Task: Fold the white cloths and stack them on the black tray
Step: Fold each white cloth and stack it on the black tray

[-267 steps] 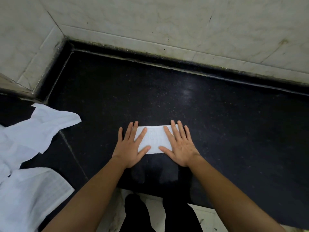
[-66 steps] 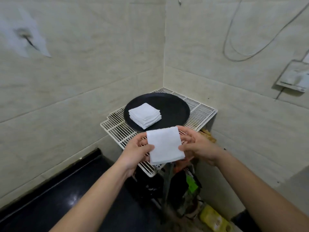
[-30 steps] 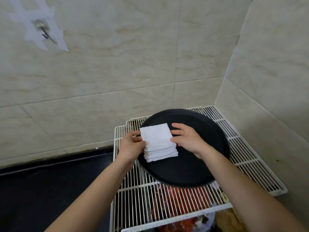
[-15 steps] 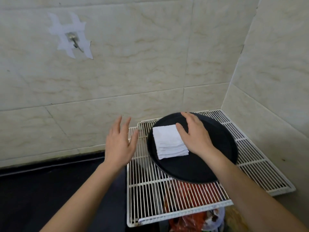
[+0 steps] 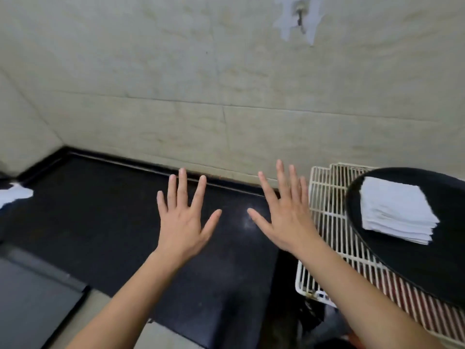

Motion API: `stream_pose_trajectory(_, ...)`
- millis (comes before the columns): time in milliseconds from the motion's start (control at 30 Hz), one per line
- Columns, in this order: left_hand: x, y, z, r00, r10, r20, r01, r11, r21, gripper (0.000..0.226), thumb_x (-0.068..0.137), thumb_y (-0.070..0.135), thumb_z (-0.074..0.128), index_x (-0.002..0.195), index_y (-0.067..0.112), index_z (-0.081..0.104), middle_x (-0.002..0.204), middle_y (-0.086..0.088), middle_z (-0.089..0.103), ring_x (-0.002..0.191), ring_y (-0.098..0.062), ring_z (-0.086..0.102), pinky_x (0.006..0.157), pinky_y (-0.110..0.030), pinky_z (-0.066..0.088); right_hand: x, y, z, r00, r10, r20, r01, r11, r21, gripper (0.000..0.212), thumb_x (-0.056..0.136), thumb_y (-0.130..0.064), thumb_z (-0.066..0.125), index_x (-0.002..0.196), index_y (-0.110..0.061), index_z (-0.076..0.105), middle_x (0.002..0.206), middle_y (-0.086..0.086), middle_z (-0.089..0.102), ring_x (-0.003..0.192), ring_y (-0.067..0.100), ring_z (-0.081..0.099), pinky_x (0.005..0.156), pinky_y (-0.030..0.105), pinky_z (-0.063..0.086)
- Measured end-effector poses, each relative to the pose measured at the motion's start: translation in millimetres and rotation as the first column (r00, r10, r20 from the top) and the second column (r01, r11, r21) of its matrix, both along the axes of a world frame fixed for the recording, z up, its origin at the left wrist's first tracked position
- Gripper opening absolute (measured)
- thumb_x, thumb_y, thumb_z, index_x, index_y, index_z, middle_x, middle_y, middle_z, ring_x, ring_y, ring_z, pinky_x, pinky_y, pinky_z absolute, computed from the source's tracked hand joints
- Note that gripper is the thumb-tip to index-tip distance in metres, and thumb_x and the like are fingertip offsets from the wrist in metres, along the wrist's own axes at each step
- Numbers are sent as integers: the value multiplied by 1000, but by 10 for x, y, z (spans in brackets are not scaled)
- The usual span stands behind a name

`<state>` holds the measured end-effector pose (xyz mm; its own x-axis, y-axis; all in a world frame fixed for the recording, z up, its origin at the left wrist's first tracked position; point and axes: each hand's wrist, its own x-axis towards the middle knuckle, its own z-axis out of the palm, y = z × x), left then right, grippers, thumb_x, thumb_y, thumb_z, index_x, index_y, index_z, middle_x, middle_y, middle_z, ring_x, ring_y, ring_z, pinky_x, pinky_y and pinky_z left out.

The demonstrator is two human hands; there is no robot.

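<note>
Left hand (image 5: 182, 222), right hand (image 5: 284, 220) spread, empty, left of black tray (image 5: 415, 268); we could tip its cloth stack (image 5: 395, 210) placing off-centre.

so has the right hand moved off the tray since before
Yes. The right hand has left the tray, moving left past the wire rack's edge, over the black counter.

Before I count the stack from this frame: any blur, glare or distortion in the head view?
Head view: motion blur throughout, worst at the left edge where the loose white cloth is a smear; the folded stack on the black tray shows layers, too soft to count; small glare on the black counter between left hand and right hand; wall tile joints bow from the wide lens.
</note>
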<state>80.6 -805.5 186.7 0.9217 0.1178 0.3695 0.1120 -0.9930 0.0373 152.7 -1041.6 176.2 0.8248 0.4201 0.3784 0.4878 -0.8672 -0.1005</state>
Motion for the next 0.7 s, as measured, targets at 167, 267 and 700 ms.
stream_pose_trajectory(167,-636,1045,24,986,165,0,-165,986,15,81,91,70,29,158,28,9,165,-14,-10,152,-36,-7,115,-66,14,-313,1122,1,993,118,6,-118,993,-5,88,94,-72,32,161,-24,2,166,17,-18,152,41,-16,122,60,1)
stream_pose_trajectory(267,-1166,1855,11,963,268,5,-268,963,11,81,92,71,26,158,28,9,165,-13,-10,152,-35,-8,115,-67,14,-616,2013,41,979,199,44,-199,980,-16,88,94,-71,33,161,-23,4,166,17,-15,153,41,-11,123,59,4)
stream_pose_trajectory(700,-3426,4584,6,779,627,37,-627,779,0,80,93,70,27,159,28,7,165,-13,-11,151,-33,-13,118,-64,9,-2053,5437,114,809,583,70,-582,812,-41,91,93,-69,41,161,-24,3,166,19,-13,153,40,-8,123,58,9)
